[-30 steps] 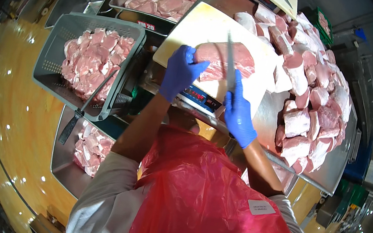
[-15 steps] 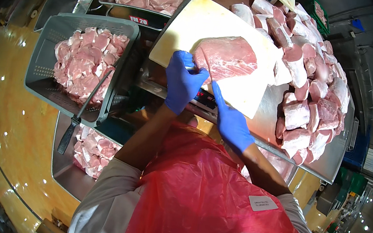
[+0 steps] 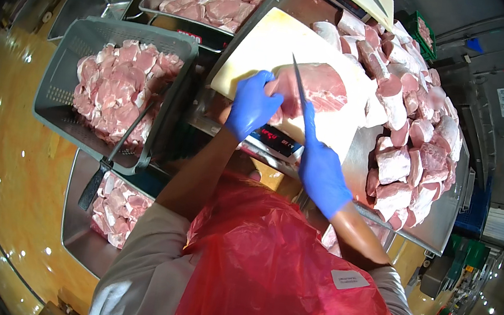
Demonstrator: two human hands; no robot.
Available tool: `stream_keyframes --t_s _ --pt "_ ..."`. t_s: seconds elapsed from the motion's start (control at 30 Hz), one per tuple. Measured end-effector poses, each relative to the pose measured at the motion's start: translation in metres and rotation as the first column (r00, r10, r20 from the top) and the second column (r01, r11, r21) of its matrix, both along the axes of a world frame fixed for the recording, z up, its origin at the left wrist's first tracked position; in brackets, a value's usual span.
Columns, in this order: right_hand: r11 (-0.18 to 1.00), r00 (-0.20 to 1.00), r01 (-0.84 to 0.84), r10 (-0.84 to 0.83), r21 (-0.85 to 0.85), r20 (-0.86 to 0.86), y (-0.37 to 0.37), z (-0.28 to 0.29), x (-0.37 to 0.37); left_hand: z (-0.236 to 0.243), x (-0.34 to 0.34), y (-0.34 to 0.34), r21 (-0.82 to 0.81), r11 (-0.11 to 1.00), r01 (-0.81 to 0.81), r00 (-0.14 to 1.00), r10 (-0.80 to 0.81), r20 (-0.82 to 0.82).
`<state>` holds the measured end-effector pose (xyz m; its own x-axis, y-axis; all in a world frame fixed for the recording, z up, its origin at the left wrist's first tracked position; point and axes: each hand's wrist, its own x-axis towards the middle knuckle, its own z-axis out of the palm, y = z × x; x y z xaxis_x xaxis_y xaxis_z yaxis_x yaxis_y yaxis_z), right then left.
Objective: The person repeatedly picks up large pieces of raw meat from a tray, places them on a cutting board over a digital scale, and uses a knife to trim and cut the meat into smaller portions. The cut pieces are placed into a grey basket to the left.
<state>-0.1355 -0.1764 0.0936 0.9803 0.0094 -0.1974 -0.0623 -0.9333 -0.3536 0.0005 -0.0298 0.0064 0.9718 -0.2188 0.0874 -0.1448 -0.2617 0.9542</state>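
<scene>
A large piece of raw pork lies on the white cutting board in front of me. My left hand, in a blue glove, has its fingers curled over the left end of the meat, where a flap or slice sags toward me. My right hand, gloved too, grips a knife by its handle, which the fingers hide. The narrow blade points away from me across the pork; whether its edge is in the meat I cannot tell. Below the board's near edge glows a scale display.
Many pork chunks are heaped on the steel table to the right. At left stands a grey perforated crate of cut pork, a sharpening steel leaning over its rim. A steel tray of pork sits beyond; another tray is below.
My right hand has moved right and the knife blade now shows across the pork. My left hand has shifted slightly right, still at the meat's left end.
</scene>
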Motion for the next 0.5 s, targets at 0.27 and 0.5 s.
stream_keyframes --t_s 0.27,0.5 --pt "1.0 0.997 0.005 -0.007 0.031 0.075 0.036 -0.017 0.056 -0.031 -0.037 0.014 -0.344 0.939 -0.021 0.992 -0.023 -0.122" --pt "0.964 0.967 -0.132 0.074 -0.229 -0.246 -0.006 -0.03 -0.031 -0.028 -0.037 0.01 -0.333 0.93 -0.153 0.985 0.116 -0.129"
